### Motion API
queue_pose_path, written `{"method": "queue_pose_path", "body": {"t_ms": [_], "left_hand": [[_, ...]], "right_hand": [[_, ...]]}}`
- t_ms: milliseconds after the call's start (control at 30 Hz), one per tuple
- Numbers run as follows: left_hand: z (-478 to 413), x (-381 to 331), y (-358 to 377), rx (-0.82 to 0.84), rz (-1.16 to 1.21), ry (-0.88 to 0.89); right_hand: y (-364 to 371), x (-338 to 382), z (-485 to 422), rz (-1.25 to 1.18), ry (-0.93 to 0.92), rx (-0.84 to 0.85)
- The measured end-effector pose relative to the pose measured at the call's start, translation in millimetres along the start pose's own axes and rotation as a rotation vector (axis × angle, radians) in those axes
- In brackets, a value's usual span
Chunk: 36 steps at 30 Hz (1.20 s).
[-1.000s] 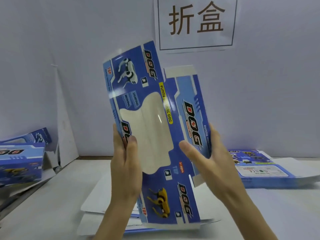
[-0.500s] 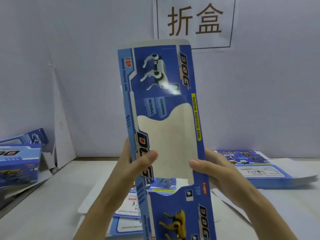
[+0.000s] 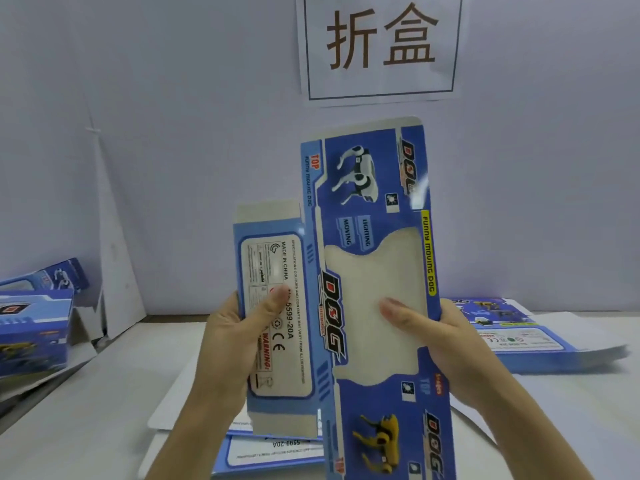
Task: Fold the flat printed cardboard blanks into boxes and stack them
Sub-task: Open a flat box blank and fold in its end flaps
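I hold a blue printed cardboard blank (image 3: 374,209) upright in front of me, its long panel with a clear window and "DOG" lettering facing me. My left hand (image 3: 239,337) grips the narrower side panel with the white warning label, thumb pressed on the label. My right hand (image 3: 436,337) grips the right edge of the window panel, thumb lying across the window. More flat blanks (image 3: 273,452) lie on the table below the held one. Folded boxes (image 3: 33,327) are stacked at the far left.
A pile of flat blanks (image 3: 519,336) lies on the table to the right. White paper sheets (image 3: 173,407) sit under the near blanks. A white wall with a paper sign (image 3: 381,46) closes the back. A white board (image 3: 114,258) leans at the left.
The blank has opened out: the label side panel has swung into view on the left. My left hand shifted onto that panel, and my right thumb moved onto the window.
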<state>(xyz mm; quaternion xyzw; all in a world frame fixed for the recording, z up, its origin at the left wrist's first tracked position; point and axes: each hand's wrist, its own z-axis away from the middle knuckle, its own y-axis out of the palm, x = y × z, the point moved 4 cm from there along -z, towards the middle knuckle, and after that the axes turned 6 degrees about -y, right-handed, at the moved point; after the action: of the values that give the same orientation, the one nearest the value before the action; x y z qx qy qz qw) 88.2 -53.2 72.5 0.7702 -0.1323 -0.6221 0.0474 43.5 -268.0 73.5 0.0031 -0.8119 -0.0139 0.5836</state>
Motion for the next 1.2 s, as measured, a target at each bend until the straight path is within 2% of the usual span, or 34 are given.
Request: {"method": "queue_pose_path", "body": {"t_ms": [200,333,533,667,933,1200], "left_hand": [[-1,-2,-1,0.106,-0.041,-0.028],[-1,-1,1,0.08,-0.058,0.012],[0,0,4,0.079,-0.06,-0.001],[2,3,6,0.094,-0.028,-0.03],[2,6,8,0.096,-0.093,-0.03],[3,3,6,0.079,-0.087,-0.016]], "right_hand": [[-6,11,-2,-0.037,-0.156,-0.066],[-11,8,-2,-0.061,-0.146,-0.105],[-11,9,1,-0.038,-0.129,-0.089],[-13,13,2,0.025,-0.179,-0.114],[-15,9,2,0.042,-0.166,-0.133],[-12,9,2,-0.01,-0.161,-0.139]]}}
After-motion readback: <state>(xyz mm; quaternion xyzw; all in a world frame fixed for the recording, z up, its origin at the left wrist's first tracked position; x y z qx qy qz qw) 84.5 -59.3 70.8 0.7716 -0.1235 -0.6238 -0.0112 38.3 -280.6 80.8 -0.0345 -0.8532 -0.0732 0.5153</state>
